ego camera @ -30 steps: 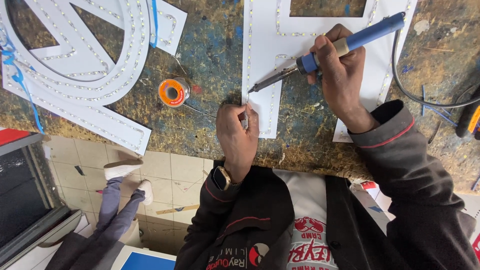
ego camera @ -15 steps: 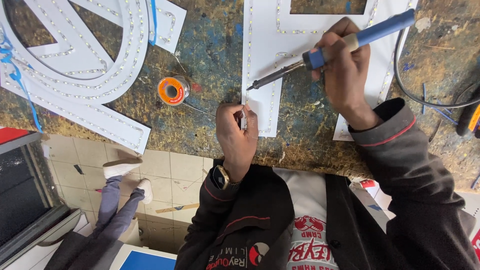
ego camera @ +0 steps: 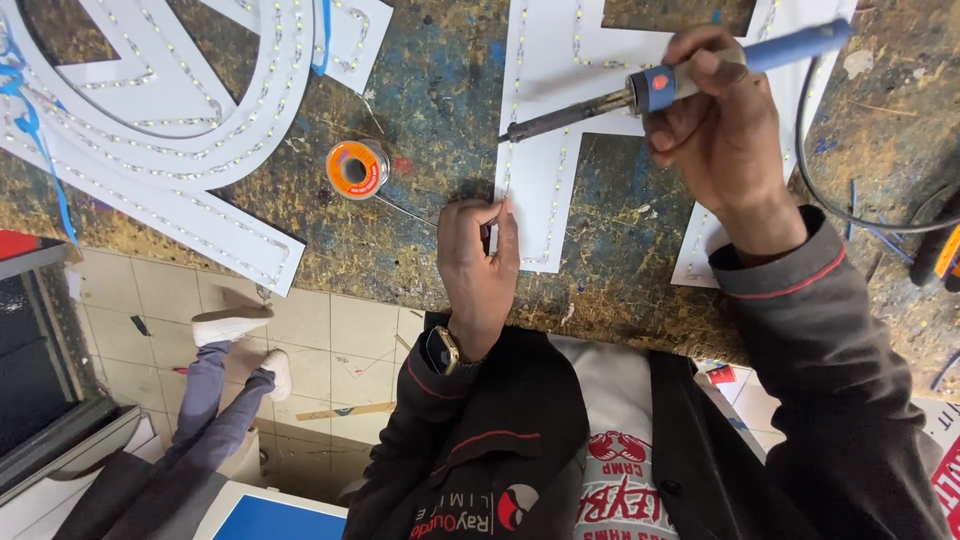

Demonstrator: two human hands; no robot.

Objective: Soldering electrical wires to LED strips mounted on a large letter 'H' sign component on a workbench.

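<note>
My right hand (ego camera: 718, 130) grips a soldering iron (ego camera: 655, 87) with a blue handle, its dark tip pointing left over a white sign letter panel (ego camera: 560, 110) lined with small LED dots. My left hand (ego camera: 478, 262) rests at the lower left leg of that panel, its fingers pinched on a thin solder wire (ego camera: 405, 211) at the panel's edge. The wire runs left to an orange solder spool (ego camera: 356, 169) lying on the stained workbench (ego camera: 440, 90).
A large white round sign letter (ego camera: 170, 110) with LED strips and blue wires fills the bench's left side. A black cable (ego camera: 830, 200) curves at the right. Below the bench edge is a tiled floor, where another person's legs and white shoes (ego camera: 232, 325) stand.
My right hand has lifted the soldering iron up and slightly right, away from the panel's lower leg. My left hand stays at the panel edge.
</note>
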